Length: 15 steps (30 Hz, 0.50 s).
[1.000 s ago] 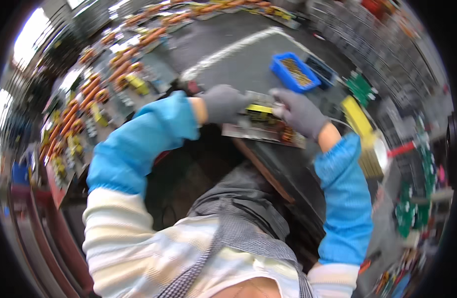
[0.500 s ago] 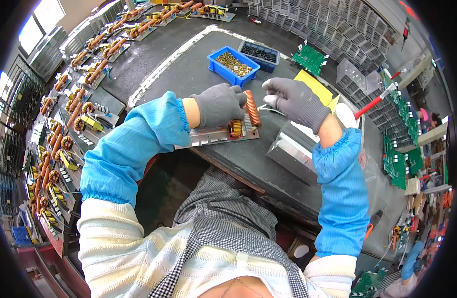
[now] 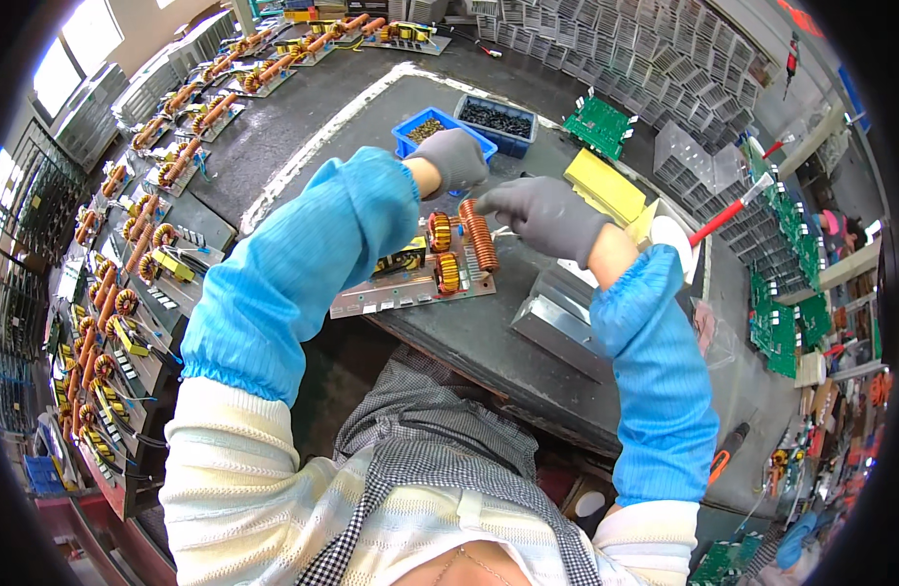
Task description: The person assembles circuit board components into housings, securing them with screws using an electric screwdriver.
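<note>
A circuit board assembly lies at the near edge of the table, with yellow-and-copper ring coils and a long copper coil standing on it. My left hand, in a grey glove, is over the near side of a blue bin of small brass-coloured parts; its fingers point down and are mostly hidden. The grey-gloved right hand is at the far end of the copper coil, index finger stretched out to it. A pale wire end shows beneath that hand.
Behind the blue bin stands a bin of black parts. Right of my hands are a yellow block, metal heatsinks, a green circuit board and a red-handled tool. Finished-looking coil boards line the left.
My left hand has left the board and moved away from me to the blue bin. The right hand has come down and left to the copper coil. The view has shifted slightly.
</note>
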Each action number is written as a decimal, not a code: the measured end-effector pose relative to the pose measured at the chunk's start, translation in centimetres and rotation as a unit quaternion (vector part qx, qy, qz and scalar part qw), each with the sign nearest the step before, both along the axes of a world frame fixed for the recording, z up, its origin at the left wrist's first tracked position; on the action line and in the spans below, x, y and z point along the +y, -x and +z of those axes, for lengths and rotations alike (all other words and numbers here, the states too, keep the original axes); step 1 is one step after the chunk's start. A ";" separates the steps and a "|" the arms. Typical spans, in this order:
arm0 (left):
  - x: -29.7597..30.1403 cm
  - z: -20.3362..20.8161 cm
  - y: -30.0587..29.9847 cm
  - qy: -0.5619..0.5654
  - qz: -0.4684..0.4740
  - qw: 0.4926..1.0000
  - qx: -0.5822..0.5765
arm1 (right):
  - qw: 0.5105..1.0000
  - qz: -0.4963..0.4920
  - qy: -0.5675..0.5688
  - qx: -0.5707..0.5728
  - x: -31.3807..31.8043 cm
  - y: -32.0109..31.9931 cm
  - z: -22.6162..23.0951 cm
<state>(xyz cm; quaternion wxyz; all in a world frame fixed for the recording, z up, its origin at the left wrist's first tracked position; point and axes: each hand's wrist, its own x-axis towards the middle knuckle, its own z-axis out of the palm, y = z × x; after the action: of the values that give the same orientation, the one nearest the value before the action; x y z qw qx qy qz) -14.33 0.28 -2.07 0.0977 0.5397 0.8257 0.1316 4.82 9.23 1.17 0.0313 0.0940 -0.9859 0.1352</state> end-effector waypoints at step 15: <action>0.5 1.3 -1.8 -0.101 -0.095 0.930 -0.342 | 0.982 0.006 -0.187 0.026 -1.1 1.7 -2.4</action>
<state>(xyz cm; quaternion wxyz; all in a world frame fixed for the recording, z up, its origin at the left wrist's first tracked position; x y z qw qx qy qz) -12.51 0.75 -0.77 0.3311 0.5446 0.6699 0.3809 3.11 8.13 -1.24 0.0377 0.1071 -0.9921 -0.0537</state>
